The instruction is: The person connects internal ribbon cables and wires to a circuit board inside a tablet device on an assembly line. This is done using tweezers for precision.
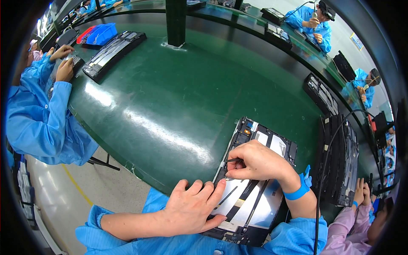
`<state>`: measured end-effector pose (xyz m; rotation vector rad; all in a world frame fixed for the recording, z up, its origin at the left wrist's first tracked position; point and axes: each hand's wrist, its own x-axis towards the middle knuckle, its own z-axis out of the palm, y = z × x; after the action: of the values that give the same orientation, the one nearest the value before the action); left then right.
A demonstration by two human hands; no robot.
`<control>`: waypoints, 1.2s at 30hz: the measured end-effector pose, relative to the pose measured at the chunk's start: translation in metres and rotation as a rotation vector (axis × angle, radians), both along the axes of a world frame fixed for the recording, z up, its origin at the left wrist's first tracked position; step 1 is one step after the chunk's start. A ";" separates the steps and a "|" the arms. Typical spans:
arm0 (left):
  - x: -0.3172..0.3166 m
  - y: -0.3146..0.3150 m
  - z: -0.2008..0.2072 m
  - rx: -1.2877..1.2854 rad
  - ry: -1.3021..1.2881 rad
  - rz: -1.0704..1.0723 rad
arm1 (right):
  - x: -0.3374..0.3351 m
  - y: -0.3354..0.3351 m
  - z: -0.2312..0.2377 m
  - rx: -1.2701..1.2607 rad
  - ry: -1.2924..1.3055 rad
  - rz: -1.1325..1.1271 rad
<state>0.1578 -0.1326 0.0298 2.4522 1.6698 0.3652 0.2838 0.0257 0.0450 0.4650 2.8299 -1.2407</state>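
An opened flat electronic device [272, 202], tablet-like, lies on the green table right in front of me. Silver plates, black cables and a black frame show inside it. Over its left edge, my right hand [259, 159] is closed in a pinch round a thin black stick-like tool [234, 160]; its exact kind and its working end are hidden by the fingers. My left hand [187, 208] lies with fingers spread at the device's lower left, fingertips on its edge close to the right hand. A blue band [300, 189] circles my right wrist.
Stacked similar devices [340, 161] stand to the right, with a black cable [325, 170] hanging before them. Another device [114, 53] and a blue bin [102, 34] are at the far left. A green post [176, 21] rises from the table. Co-workers sit left, right and beyond.
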 end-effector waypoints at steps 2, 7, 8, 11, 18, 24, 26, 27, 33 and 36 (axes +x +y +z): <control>0.000 0.000 0.000 -0.007 -0.001 -0.003 | 0.000 -0.001 0.000 -0.011 -0.016 -0.024; 0.000 0.000 -0.001 0.001 -0.014 -0.006 | -0.001 -0.004 0.002 0.016 -0.035 -0.035; -0.001 0.001 -0.001 -0.001 -0.014 -0.008 | -0.001 -0.004 0.001 0.020 -0.047 -0.042; -0.001 0.002 0.000 -0.020 -0.022 -0.006 | -0.002 -0.005 -0.001 0.033 -0.045 -0.053; -0.003 0.002 0.001 0.002 -0.019 -0.019 | 0.004 -0.011 0.005 0.163 -0.031 -0.106; -0.004 0.007 -0.005 0.004 -0.067 -0.040 | 0.019 0.015 0.004 0.159 0.064 -0.286; -0.003 0.011 -0.004 0.012 -0.066 -0.063 | 0.018 0.021 0.004 0.161 0.034 -0.310; -0.003 0.010 -0.001 0.019 -0.050 -0.066 | 0.015 0.023 0.004 0.179 0.039 -0.288; -0.005 0.012 0.000 0.042 -0.079 -0.082 | 0.006 0.029 0.004 0.206 -0.002 -0.295; -0.008 0.017 0.002 0.035 -0.093 -0.093 | 0.003 0.029 0.005 0.155 -0.051 -0.328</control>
<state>0.1495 -0.1152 0.0313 2.4858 1.5198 0.4915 0.2866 0.0546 0.0498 0.9855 2.8999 -1.0295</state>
